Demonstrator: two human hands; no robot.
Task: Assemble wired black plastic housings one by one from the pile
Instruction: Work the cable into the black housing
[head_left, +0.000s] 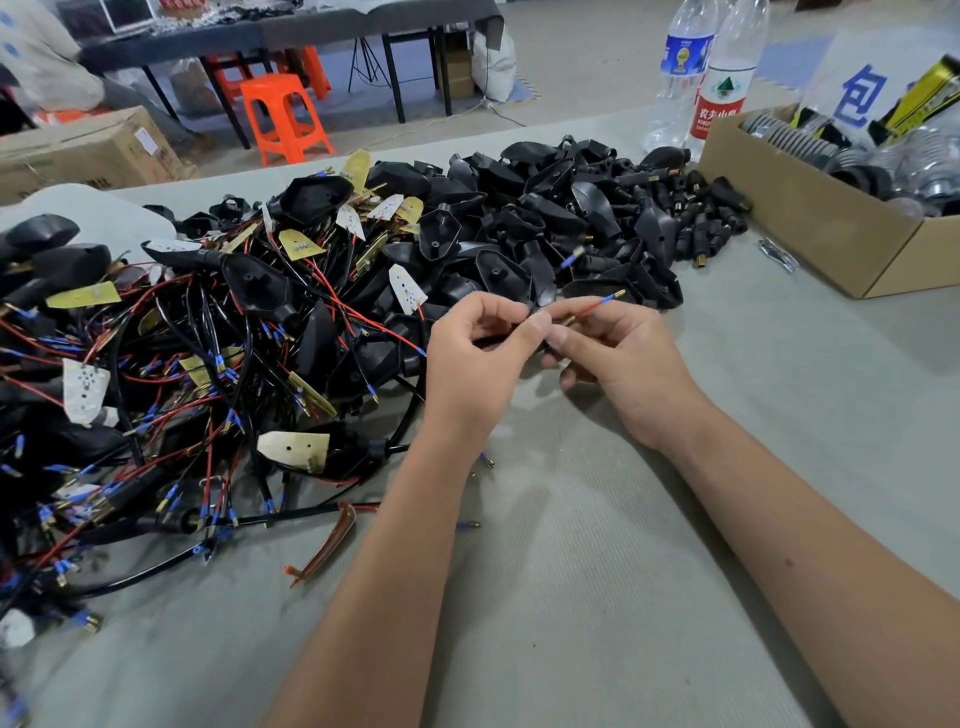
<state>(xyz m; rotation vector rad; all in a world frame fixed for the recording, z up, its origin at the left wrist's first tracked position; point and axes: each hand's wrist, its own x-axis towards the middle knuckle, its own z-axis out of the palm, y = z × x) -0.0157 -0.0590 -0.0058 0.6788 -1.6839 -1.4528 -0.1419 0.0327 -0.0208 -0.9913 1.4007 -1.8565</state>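
Two heaps occupy the table (597, 597): left of the hands, a tangle of wired housings (171, 364); behind them, bare black shells (545, 218). The left hand (472, 358) pinches a dark part, largely hidden by its fingers. Touching it, the right hand (618, 358) pinches a red wire (592, 307) near its brass terminal. Judged step: feeding the wire into the part. Keep the terminal straight, hold close to the tip, and avoid kinking. Right of the hands stands a cardboard box (810, 223).
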